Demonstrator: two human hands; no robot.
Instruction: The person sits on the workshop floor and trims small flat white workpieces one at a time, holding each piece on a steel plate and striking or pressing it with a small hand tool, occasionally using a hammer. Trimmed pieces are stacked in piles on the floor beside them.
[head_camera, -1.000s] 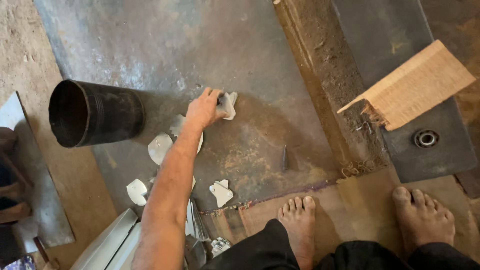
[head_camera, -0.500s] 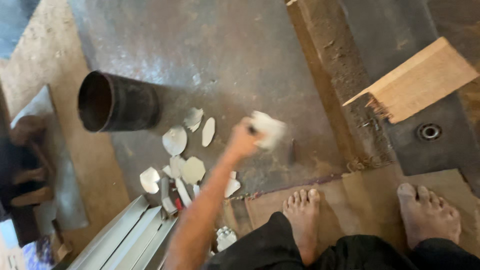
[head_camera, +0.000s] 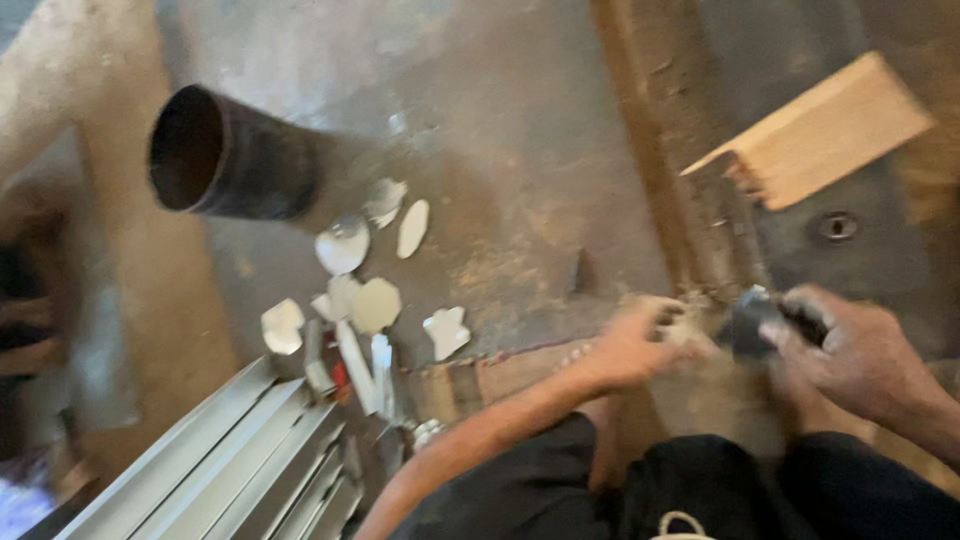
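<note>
Both hands meet low over the floor. The right hand has its grip closed on a dark tool; the left hand curls beside it, its grip too blurred to tell. Metal scraps lie well apart, near the pipe.

Dim and brownish all over, very blurry from fast moving, with soft shine on small metal bits.

We've got thin sheet-metal offcuts here, pale and a bit shiny, lying on a dull, scuffed steel floor plate with rusty patches. The pipe looks like dark matt metal, kinda sooty. Folded metal channels have a smooth grey sheen. The wooden block is raw, pale, splintery at one end.
</note>
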